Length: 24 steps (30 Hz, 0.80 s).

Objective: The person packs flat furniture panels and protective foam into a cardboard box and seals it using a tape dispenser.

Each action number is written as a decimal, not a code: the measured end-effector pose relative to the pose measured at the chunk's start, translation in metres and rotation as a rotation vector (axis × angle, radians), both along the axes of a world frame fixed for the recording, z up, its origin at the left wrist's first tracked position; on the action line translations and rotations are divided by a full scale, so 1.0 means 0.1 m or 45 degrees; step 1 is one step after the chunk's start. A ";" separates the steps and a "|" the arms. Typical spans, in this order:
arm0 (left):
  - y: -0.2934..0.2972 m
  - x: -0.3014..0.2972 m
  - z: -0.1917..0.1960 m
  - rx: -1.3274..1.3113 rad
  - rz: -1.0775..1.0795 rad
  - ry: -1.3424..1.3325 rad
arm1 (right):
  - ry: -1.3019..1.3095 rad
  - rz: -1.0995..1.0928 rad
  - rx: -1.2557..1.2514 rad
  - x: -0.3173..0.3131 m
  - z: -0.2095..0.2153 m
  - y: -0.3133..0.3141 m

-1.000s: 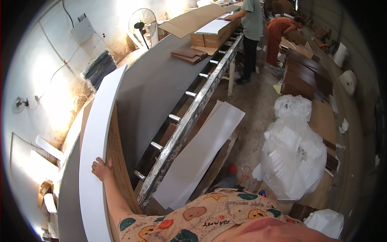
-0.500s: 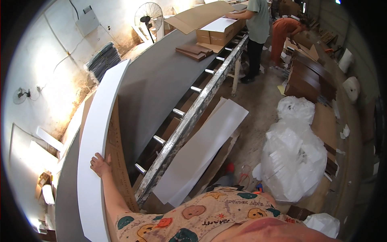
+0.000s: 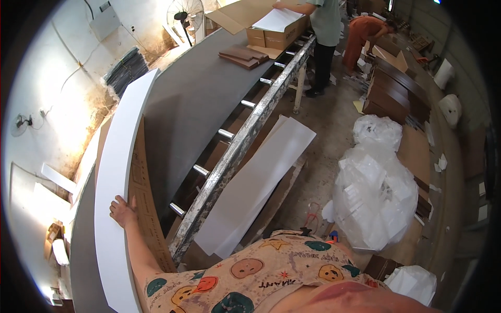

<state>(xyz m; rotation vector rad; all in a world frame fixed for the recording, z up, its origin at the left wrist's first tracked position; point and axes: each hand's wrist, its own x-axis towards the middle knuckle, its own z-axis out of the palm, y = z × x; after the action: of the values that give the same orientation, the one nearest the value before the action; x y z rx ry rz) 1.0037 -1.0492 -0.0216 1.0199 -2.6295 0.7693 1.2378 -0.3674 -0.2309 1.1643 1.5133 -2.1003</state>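
Observation:
My left hand point(image 3: 124, 211) rests on the long white panel point(image 3: 116, 151), at its right edge. Its fingers are spread over the white face, and the thumb stands apart beside that edge. Under the panel a long brown printed cardboard piece point(image 3: 143, 190) shows along its right side. Both lie on the grey tabletop point(image 3: 195, 99). My right hand is out of sight; the patterned shirt point(image 3: 250, 266) fills the lower part of the view.
A roller conveyor point(image 3: 241, 136) runs along the table's right side. White sheets point(image 3: 255, 182) lie beyond it. Bulging clear plastic bags point(image 3: 373, 198) sit on the right. A co-worker in grey-green point(image 3: 326, 23) handles an open carton point(image 3: 276, 37); another person in orange point(image 3: 357, 39) bends over.
The whole scene has shifted slightly up and left in view. My left hand stays on the white panel. The co-worker's hand has moved over the white sheet in the carton.

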 end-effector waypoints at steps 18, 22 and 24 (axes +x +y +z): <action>-0.21 0.26 -0.04 0.015 -0.217 0.027 | -0.243 0.645 0.406 -0.39 -0.80 -0.78; -0.26 0.34 -0.09 0.031 -0.417 0.067 | -0.370 0.785 0.728 -0.07 -1.16 -0.90; -0.27 0.38 -0.04 0.041 -0.505 0.087 | -0.407 0.819 0.656 0.14 -1.23 -0.93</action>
<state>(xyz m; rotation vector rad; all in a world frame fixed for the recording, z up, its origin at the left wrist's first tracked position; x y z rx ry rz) 1.0413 -1.0762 -0.0257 0.4916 -2.6654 0.5895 1.2516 -0.4608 -0.3536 0.9171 1.9778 -1.0910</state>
